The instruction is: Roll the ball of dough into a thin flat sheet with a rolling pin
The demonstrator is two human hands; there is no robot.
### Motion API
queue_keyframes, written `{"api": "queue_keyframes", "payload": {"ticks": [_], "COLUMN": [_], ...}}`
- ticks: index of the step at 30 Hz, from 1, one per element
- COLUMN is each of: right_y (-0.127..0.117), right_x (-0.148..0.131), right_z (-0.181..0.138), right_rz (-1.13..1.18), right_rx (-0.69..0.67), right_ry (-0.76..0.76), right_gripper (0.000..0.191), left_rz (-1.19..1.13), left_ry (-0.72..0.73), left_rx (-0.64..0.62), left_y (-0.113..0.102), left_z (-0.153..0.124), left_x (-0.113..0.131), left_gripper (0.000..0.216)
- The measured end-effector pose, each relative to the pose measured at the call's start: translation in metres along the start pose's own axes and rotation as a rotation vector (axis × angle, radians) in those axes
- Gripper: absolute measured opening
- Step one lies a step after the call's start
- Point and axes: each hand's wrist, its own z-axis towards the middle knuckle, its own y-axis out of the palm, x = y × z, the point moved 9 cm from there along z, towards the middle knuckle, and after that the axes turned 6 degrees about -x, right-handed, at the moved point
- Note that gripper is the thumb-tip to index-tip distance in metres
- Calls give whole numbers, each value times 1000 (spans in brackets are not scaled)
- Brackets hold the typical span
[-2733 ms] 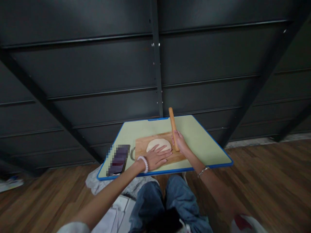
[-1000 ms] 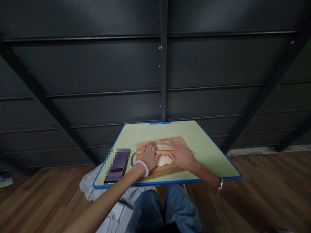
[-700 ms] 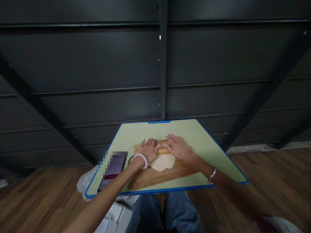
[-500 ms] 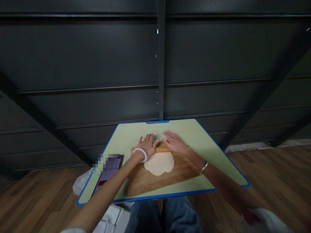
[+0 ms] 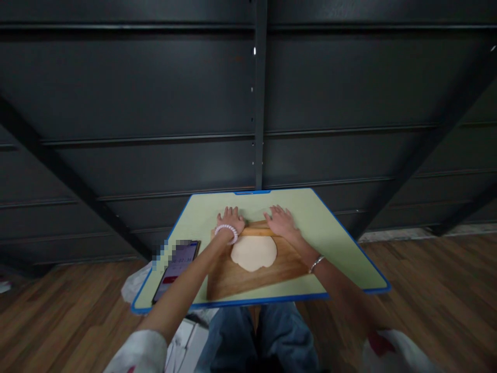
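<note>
A flat, uneven round of pale dough (image 5: 254, 254) lies on a wooden board (image 5: 233, 285). Across the dough's far edge runs a wooden rolling pin (image 5: 258, 231). My left hand (image 5: 232, 220), with a white beaded bracelet at the wrist, rests over the pin's left end, its fingers stretched forward. On the pin's right end lies my right hand (image 5: 282, 221), palm down, fingers spread and not wrapped round it. A silver bracelet circles that wrist. Both ends of the pin are largely hidden under the hands.
The board sits on a small light-green table (image 5: 310, 207) with a blue rim. A phone (image 5: 179, 267) with a lit screen lies at the table's left. My knees are under the near edge. A dark panelled wall (image 5: 186, 103) stands beyond the table.
Both hands have shifted a little, with the left and right farther apart along the rolling pin. More of the pin shows between them. The camera view has moved slightly.
</note>
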Motion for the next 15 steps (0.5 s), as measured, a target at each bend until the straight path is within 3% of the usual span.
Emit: {"api": "queue_keyframes", "payload": {"ticks": [2, 6, 15], "right_y": [-2, -6, -20], "right_x": [-7, -26, -47], "right_z": [-14, -44, -98], "right_rz": [-18, -65, 32], "right_rx": [1, 45, 90], "right_ry": [-24, -132, -365], "right_gripper": [48, 47, 43], "left_rz": [39, 113, 154], "left_ry": [44, 136, 165], "left_rx": [-5, 110, 275], "left_y": [2, -2, -11], "left_z": [-11, -38, -91], "left_x": [3, 9, 10], "left_gripper": [54, 50, 46]}}
